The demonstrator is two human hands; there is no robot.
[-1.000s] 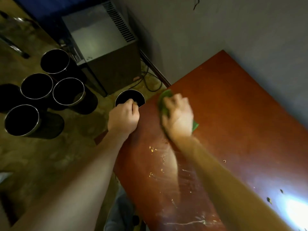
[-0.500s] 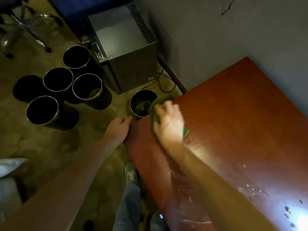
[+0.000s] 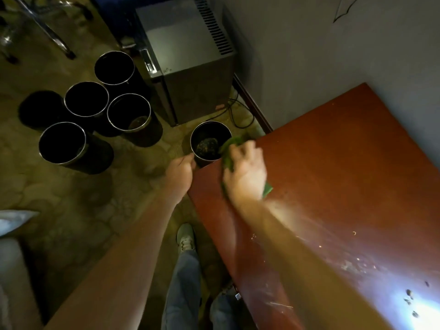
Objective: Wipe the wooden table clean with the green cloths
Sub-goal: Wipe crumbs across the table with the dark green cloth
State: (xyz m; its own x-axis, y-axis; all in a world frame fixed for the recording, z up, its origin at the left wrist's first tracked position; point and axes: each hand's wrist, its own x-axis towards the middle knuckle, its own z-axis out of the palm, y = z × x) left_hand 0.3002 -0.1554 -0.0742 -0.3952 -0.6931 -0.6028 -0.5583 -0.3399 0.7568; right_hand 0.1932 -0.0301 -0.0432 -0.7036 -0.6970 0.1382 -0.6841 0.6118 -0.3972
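Observation:
A reddish wooden table point(image 3: 345, 167) fills the right of the view, with crumbs and streaks near its lower right. My right hand point(image 3: 246, 173) presses a green cloth point(image 3: 229, 148) flat at the table's left corner, the cloth's far end hanging over the edge above a black bin point(image 3: 210, 141) that holds dark debris. My left hand point(image 3: 179, 173) is just off the table's left edge beside that bin, fingers toward its rim; whether it touches the bin or the table edge is unclear.
Several more black bins with metal rims point(image 3: 100, 115) stand on the patterned floor to the left. A grey box-shaped appliance point(image 3: 188, 58) sits against the wall, with cables point(image 3: 234, 113) behind the near bin. My legs and a shoe point(image 3: 187, 239) are below the table edge.
My right hand has swept the cloth leftward to the table corner, over the bin. My left hand has dropped from above the bin to beside the table edge. The camera view shifted left.

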